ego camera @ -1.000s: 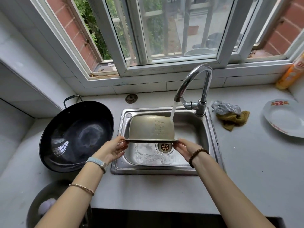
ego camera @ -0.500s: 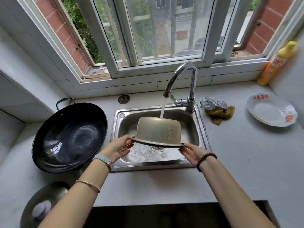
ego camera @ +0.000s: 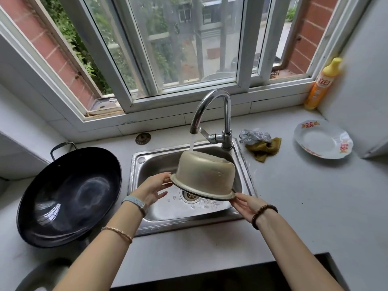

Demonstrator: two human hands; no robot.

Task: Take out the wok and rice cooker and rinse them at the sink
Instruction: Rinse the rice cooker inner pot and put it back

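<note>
I have the dull brass-coloured metal rice cooker pot (ego camera: 204, 175) turned upside down between both hands, over the stainless steel sink (ego camera: 151, 162). My left hand (ego camera: 154, 189) grips the flared rim on its left side, with the fingers curled round the edge. My right hand (ego camera: 244, 203) holds the rim at its lower right, fingertips closed on it. The pot is tilted, the rim at my right hand lower and nearer to me. Above both hands the curved chrome tap (ego camera: 225, 114) is running, and the white stream of water (ego camera: 191, 144) lands on the pot's upturned base. Out past my left hand the wide black round wok (ego camera: 69, 194) sits bowl up on the pale grey tabletop (ego camera: 304, 196), just beside the sink. Beyond my right hand lie a crumpled silver and olive cloth pile (ego camera: 261, 147) and a white plate with red marks (ego camera: 321, 141). Further back stands an orange bottle with a yellow cap (ego camera: 320, 87).
</note>
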